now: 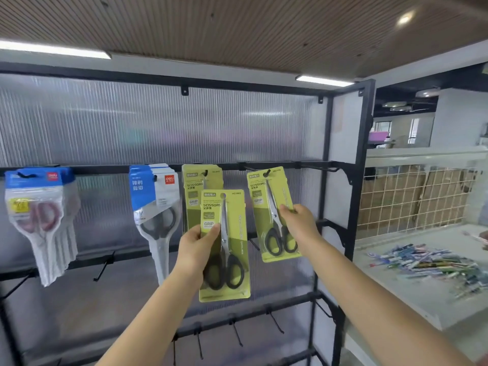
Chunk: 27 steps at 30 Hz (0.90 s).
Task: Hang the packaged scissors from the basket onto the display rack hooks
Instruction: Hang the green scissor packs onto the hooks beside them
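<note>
Facing the black display rack [365, 133], we held one green scissors pack [232, 260] in our left hand [196, 247], thumb curled over its front and fingers behind its left edge, so that the card stood upright in front of the rack's top rail and overlapped the lower part of a stack of like green packs [194, 186] hanging from a hook on that rail. Our right hand [297, 220] pinched the right edge of a second green pack [269, 207], which hung slightly tilted from a hook [267, 172] on the same rail, just to the right of the stack. Left of the stack on the rail hung blue-topped packs with black-handled scissors [155, 204], and further left blue-topped packs with pink-handled scissors [39, 207]. To the right of the rack stood a white table [412, 302] carrying a heap of small colourful items [435, 265] that we could not make out.
</note>
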Each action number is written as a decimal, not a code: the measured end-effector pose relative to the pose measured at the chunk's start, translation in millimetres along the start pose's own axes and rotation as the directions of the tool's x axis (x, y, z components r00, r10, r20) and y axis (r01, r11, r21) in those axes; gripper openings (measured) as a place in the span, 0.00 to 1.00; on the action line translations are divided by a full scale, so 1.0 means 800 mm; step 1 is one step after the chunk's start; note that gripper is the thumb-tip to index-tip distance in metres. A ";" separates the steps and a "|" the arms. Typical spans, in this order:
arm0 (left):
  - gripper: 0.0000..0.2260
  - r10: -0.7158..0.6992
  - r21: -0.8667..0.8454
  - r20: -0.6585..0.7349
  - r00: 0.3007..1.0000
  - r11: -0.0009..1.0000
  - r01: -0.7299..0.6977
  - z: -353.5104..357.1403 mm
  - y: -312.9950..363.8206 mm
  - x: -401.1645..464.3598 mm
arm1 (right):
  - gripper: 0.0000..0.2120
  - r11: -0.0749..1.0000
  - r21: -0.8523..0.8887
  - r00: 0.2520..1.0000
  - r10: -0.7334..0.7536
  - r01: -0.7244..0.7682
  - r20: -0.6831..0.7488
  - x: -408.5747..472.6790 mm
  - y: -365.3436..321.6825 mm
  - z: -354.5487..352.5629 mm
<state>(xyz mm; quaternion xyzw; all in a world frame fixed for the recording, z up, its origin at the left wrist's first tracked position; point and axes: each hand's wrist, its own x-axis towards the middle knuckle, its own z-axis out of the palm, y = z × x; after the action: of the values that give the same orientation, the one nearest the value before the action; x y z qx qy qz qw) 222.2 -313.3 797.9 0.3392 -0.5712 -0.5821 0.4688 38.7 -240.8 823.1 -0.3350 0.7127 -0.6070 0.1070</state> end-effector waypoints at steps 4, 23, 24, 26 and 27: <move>0.05 0.013 0.007 0.016 1.000 1.000 -0.013 0.011 0.000 0.007 | 0.13 1.000 -0.009 1.000 0.004 -0.004 0.007 0.020 0.007 0.018; 0.05 0.080 0.031 0.097 0.992 0.996 -0.083 0.032 -0.028 0.058 | 0.14 1.000 -0.027 0.991 0.006 -0.002 0.132 0.166 0.045 0.105; 0.05 0.074 0.035 0.097 0.992 0.996 -0.078 0.032 -0.029 0.061 | 0.13 1.000 -0.016 0.990 0.002 0.000 0.138 0.172 0.049 0.109; 0.05 0.074 0.048 0.098 0.992 0.996 -0.079 0.031 -0.030 0.066 | 0.13 1.000 -0.002 0.988 0.007 -0.006 0.157 0.183 0.056 0.116; 0.05 0.073 0.061 0.100 0.992 0.995 -0.080 0.031 -0.031 0.068 | 0.13 1.000 -0.009 0.986 0.013 -0.011 0.166 0.186 0.056 0.118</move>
<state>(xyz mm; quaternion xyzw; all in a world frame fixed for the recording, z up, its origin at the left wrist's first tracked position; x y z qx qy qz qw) 177.5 -357.6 784.1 0.3032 -0.6245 -0.5609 0.4511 -36.4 -404.0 796.0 -0.3806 0.7055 -0.5735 0.1685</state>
